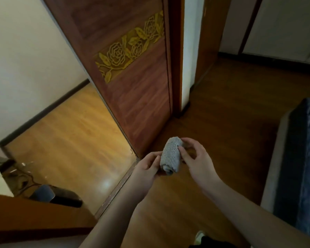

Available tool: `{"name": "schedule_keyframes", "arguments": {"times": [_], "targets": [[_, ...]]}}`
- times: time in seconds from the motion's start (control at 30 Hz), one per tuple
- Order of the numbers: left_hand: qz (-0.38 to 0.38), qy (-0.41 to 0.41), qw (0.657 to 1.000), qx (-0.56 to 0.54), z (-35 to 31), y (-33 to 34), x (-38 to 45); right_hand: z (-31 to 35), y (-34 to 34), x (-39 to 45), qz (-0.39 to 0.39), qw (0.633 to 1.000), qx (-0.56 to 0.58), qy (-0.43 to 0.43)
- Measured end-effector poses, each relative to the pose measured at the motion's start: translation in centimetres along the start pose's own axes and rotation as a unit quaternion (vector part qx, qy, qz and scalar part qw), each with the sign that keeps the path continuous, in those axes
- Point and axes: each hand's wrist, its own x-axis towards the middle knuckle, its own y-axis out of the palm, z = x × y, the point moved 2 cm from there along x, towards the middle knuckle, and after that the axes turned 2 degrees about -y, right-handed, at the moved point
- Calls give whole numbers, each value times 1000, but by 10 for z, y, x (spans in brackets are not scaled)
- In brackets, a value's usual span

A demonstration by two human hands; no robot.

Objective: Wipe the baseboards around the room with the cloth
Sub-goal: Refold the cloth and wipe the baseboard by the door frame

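Cloth (170, 156) rolled, gripped between left hand (148, 165), right hand (195, 158)

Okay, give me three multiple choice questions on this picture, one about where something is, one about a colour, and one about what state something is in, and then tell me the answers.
1. Where is the cloth?
A. lying on the floor
B. held between the two hands
C. hanging on the door

2. What colour is the flower carving on the door?
A. golden yellow
B. white
C. green

3. What state is the cloth in?
A. spread out flat
B. rolled up into a bundle
C. pressed against a baseboard

Answers:
1. B, since the left hand and the right hand grip it from either side above the wooden floor.
2. A, since the rose band stands out golden yellow against the reddish-brown wood.
3. B, since it forms a grey roll with its curled end showing at the bottom, well away from the dark baseboard.
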Motion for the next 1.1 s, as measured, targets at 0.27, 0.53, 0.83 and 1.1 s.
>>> {"name": "schedule_keyframes", "arguments": {"times": [0.27,0.53,0.83,1.1], "targets": [[15,20,1000,-1,-24,37,57,-1,-43,59,-66,995,-65,-38],[72,18,997,-2,-51,25,172,4,-35,142,41,997,54,30],[177,70,977,99,-113,50,290,12,-67,219,-43,998,-50,16],[309,144,913,225,-156,119,358,-3,-147,246,-114,977,160,76]]}}
